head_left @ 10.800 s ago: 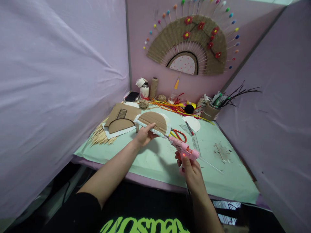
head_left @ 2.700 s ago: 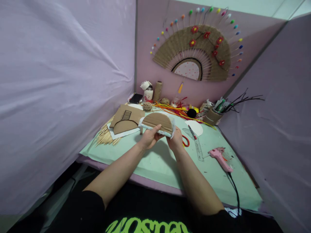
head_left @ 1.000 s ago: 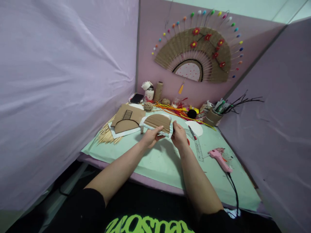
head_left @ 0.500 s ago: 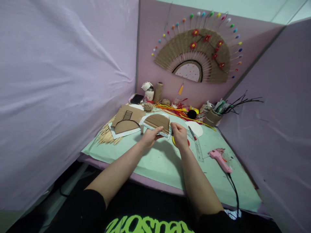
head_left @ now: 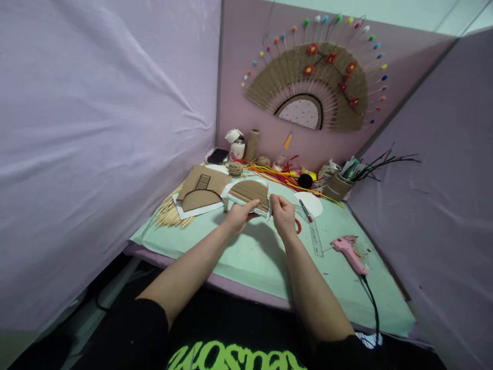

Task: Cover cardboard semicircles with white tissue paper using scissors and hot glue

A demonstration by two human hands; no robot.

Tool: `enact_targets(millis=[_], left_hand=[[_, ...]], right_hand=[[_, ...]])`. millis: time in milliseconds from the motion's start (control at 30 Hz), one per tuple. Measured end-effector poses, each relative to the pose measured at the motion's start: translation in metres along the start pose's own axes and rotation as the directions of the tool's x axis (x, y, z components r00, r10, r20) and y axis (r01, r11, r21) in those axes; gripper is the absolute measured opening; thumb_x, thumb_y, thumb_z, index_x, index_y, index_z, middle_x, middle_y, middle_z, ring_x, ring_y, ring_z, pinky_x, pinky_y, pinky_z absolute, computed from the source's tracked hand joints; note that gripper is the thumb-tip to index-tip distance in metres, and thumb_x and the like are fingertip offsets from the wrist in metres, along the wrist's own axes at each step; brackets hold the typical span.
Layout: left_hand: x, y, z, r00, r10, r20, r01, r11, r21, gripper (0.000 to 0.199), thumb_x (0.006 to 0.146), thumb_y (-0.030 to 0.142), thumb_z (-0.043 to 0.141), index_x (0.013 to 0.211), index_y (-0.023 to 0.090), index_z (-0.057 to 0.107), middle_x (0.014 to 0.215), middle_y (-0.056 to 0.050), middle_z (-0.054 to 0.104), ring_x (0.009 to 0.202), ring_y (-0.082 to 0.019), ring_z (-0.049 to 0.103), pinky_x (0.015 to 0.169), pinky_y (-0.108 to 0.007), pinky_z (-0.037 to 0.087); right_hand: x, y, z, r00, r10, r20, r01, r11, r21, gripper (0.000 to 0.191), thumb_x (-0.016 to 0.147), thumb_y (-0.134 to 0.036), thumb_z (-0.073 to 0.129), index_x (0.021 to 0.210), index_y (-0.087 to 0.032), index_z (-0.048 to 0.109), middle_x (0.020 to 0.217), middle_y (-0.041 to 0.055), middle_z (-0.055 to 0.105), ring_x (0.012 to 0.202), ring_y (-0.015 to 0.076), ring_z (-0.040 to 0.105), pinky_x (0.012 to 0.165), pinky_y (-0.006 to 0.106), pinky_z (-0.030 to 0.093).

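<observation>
A semicircular cardboard piece point(head_left: 249, 191) with pale paper or fabric along its edges is held up over the table. My left hand point(head_left: 241, 216) grips its lower edge, thumb on top and fingers underneath. Closed in a pinch, my right hand point(head_left: 282, 213) is at the piece's right corner, on the pale edging. Scissors point(head_left: 298, 225) with a red handle lie partly hidden behind my right hand. To its right are a craft knife point(head_left: 305, 210) and a clear ruler point(head_left: 316, 239).
On the left lie cardboard sheets point(head_left: 202, 177) over many thin sticks point(head_left: 167, 213). A pink glue gun point(head_left: 349, 254) with a cord rests at the right. Twine balls point(head_left: 235, 168), pipe cleaners point(head_left: 269, 174) and a pen holder point(head_left: 338, 186) line the back. A decorated fan point(head_left: 308, 77) hangs on the wall.
My right hand has shifted very slightly at the corner, and the yellow part seen beside it earlier is now hidden. The view has tilted a little. Both hands keep their hold.
</observation>
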State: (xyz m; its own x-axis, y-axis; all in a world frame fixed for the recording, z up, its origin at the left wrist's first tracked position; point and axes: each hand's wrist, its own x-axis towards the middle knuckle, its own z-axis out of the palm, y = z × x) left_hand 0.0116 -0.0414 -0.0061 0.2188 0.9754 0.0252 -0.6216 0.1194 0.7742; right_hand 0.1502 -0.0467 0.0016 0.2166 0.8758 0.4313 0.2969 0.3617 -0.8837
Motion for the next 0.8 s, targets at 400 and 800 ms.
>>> enact_targets(millis=[400,800], left_hand=[[0.0003,0.0011,0.0013,0.998,0.023,-0.057,-0.023,1.0,-0.009,0.041,0.065,0.024,0.082,0.103,0.018,0.068,0.09,-0.002,0.073,0.077,-0.015,0.067,0.064,-0.025,0.054],[-0.0016,0.0001,0.0,0.972,0.201,-0.119,-0.171,0.959,0.224,0.029,0.064,0.02,0.083,0.092,0.022,0.074,0.098,-0.003,0.075,0.103,-0.021,0.066,0.098,-0.034,0.049]], right_hand=[[-0.0019,-0.0002,0.0033,1.0,-0.015,-0.024,0.015,1.0,-0.018,0.037,0.085,-0.051,0.054,0.071,-0.018,0.062,0.066,0.0,0.059,0.065,0.0157,0.049,0.061,0.027,0.038],[0.0058,0.0029,-0.0007,0.995,0.019,-0.099,-0.009,0.994,0.11,0.045,0.086,-0.059,0.051,0.096,-0.018,0.066,0.079,0.0017,0.061,0.068,0.0144,0.054,0.061,0.026,0.041]])
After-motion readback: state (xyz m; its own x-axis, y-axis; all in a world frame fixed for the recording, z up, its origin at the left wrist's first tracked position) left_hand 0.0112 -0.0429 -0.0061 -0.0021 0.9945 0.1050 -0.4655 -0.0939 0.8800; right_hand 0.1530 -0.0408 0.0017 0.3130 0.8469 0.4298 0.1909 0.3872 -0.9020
